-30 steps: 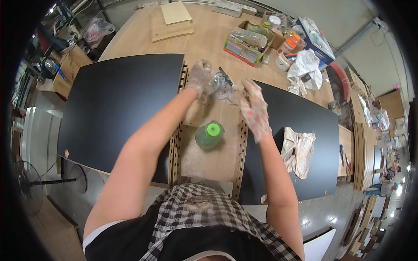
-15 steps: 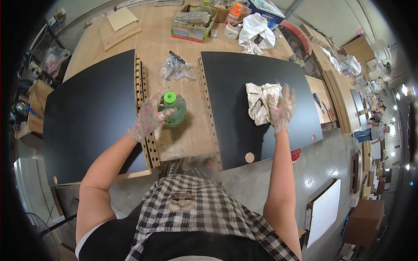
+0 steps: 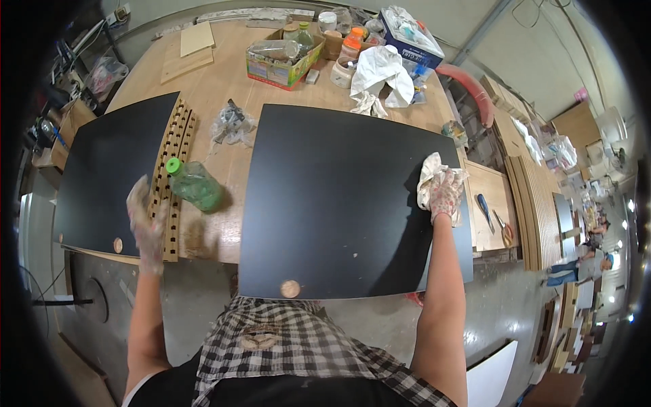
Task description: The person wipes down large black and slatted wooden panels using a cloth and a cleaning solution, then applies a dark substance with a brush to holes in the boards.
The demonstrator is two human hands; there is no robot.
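Observation:
In a spotted glove, my right hand presses a crumpled whitish cloth against the right side of a black panel. My left hand, gloved too and a little blurred, hovers over the near right corner of a second black panel. Its fingers are apart and hold nothing. Beside that hand a green plastic bottle with a bright green cap stands on the wooden table, close to the notched edge strips of the left panel.
A crumpled clear plastic bag lies between the panels. At the back are a carton of bottles, an orange-capped bottle, a white cloth and a blue box. A blue-handled tool and scissors lie right.
My left hand has left the bottle and moved left and nearer. My right hand has moved toward the right panel's right edge with the cloth. The view has shifted, and the right panel sits closer.

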